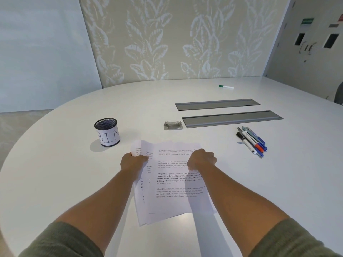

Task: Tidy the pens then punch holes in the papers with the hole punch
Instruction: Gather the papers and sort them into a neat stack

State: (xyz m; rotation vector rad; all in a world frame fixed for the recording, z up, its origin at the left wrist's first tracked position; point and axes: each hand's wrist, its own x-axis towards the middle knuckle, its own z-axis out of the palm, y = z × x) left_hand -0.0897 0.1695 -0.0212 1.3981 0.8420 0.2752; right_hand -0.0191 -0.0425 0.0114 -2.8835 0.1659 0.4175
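A small stack of printed papers [174, 184] lies on the white table [55, 164] in front of me. My left hand [132, 161] grips the stack's left edge, where one sheet curls upward. My right hand [202, 159] is closed over the papers' right side. The grey hole punch [173, 125] sits beyond the papers, untouched. Several pens and markers [252, 140] lie bundled together to the right. A black mesh cup labelled BIN [107, 131] stands to the left.
A green-capped marker [226, 87] lies alone far back. Two grey cable trays [232, 118] are set into the tabletop behind the punch. A blue paper clip [240, 143] lies beside the pens. The table edge curves round at left.
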